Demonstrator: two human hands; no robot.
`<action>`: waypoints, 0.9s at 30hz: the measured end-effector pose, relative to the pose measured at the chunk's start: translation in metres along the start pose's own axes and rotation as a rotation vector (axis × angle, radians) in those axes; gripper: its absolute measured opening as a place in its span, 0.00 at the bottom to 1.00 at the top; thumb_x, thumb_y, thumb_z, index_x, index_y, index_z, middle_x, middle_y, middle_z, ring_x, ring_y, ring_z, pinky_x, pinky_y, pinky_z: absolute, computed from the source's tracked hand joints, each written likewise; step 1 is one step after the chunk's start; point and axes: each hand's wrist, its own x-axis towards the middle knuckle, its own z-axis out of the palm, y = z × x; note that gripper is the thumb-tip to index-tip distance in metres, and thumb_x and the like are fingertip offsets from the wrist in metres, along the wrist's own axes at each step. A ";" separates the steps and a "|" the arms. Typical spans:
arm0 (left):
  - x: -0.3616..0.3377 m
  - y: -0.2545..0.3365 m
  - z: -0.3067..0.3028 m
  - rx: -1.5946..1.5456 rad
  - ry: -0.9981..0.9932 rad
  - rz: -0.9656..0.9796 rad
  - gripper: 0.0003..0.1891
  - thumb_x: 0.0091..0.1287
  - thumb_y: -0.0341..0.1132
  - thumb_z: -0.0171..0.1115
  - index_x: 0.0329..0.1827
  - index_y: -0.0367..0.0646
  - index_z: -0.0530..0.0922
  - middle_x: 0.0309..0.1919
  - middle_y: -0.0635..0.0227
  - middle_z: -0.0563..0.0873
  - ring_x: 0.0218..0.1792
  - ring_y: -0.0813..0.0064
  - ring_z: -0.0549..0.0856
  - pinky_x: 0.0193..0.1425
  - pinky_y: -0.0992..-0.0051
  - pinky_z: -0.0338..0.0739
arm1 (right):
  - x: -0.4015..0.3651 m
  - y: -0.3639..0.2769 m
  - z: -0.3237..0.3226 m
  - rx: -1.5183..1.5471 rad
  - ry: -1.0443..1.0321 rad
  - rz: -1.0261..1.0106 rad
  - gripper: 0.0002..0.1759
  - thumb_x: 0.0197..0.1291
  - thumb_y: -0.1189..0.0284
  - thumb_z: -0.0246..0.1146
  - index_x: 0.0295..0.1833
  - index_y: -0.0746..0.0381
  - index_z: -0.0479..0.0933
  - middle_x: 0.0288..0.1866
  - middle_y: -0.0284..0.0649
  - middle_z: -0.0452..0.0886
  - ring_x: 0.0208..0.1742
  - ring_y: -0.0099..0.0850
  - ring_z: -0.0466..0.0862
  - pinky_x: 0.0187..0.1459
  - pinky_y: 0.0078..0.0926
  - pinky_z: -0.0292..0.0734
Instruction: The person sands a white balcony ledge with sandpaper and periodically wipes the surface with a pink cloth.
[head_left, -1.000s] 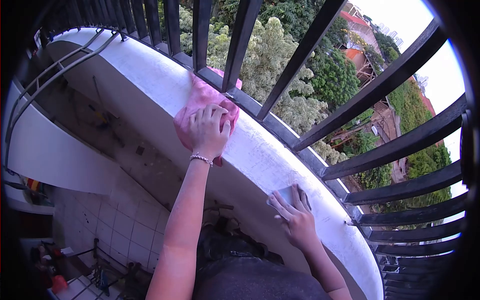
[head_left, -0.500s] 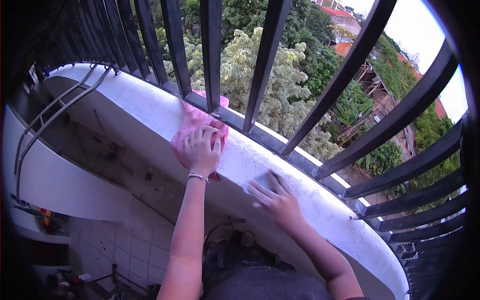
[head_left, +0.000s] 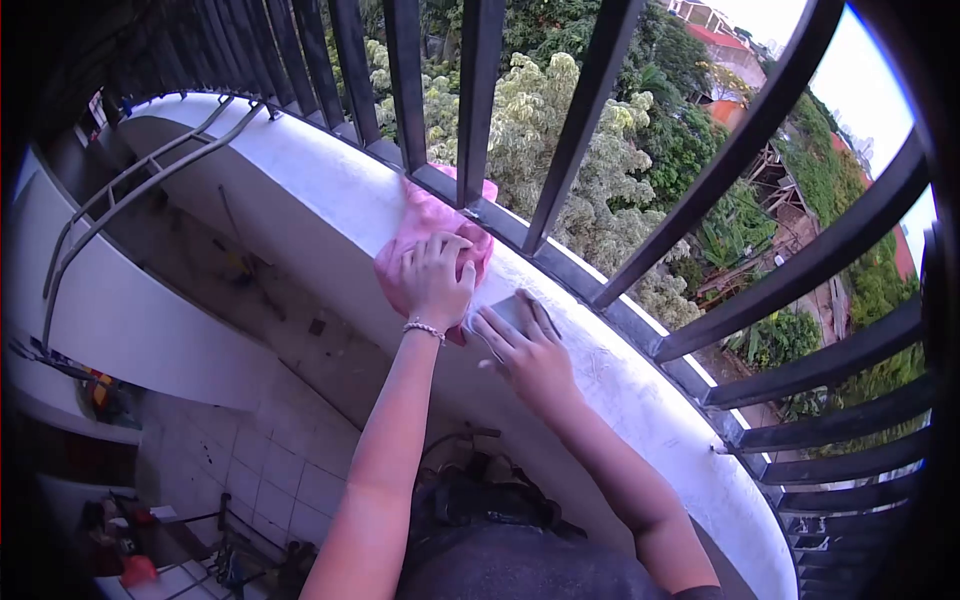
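The white ledge (head_left: pixel 300 190) curves in from the far left, below the dark railing (head_left: pixel 478 110). At its middle, the left hand (head_left: pixel 437 280) lies palm-down on a pink cloth (head_left: pixel 425 225), fingers curled into it and bunching it against the railing's foot. Just beside it, the right hand (head_left: pixel 530 355) lies flat with fingers stretched over a small grey pad (head_left: pixel 510 308), pinning it rather than clasping it. Right of the hands the ledge looks faintly scuffed, probably already rubbed. The left stretch looks untouched.

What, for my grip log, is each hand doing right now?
Left hand: open, palm down on the pink cloth on the ledge.
Right hand: open, fingers flat on a small grey pad.
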 end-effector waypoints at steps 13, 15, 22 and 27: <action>0.000 0.006 -0.002 0.038 -0.015 -0.052 0.15 0.64 0.41 0.69 0.54 0.56 0.86 0.52 0.70 0.85 0.60 0.63 0.82 0.69 0.57 0.69 | -0.074 0.010 -0.073 0.006 -0.218 0.043 0.39 0.58 0.64 0.76 0.77 0.46 0.77 0.78 0.26 0.79 0.82 0.56 0.70 0.80 0.52 0.69; 0.000 0.002 0.001 0.037 -0.013 -0.026 0.15 0.64 0.41 0.69 0.54 0.56 0.86 0.52 0.70 0.85 0.60 0.63 0.82 0.69 0.57 0.70 | -0.043 0.007 -0.046 0.028 -0.135 0.008 0.37 0.59 0.63 0.75 0.77 0.46 0.78 0.79 0.26 0.79 0.82 0.55 0.69 0.80 0.52 0.69; -0.001 -0.001 -0.004 0.052 -0.038 0.037 0.15 0.66 0.41 0.66 0.56 0.56 0.85 0.54 0.70 0.85 0.61 0.62 0.82 0.68 0.55 0.70 | -0.019 0.011 -0.008 0.017 -0.050 -0.069 0.34 0.66 0.58 0.71 0.78 0.47 0.77 0.79 0.26 0.79 0.83 0.51 0.71 0.84 0.50 0.62; -0.002 -0.008 0.004 0.065 -0.009 0.078 0.16 0.67 0.42 0.66 0.57 0.56 0.85 0.55 0.70 0.84 0.61 0.62 0.81 0.70 0.55 0.69 | -0.113 0.015 -0.086 -0.028 -0.228 0.084 0.37 0.64 0.57 0.72 0.79 0.46 0.75 0.80 0.27 0.78 0.82 0.50 0.71 0.83 0.49 0.65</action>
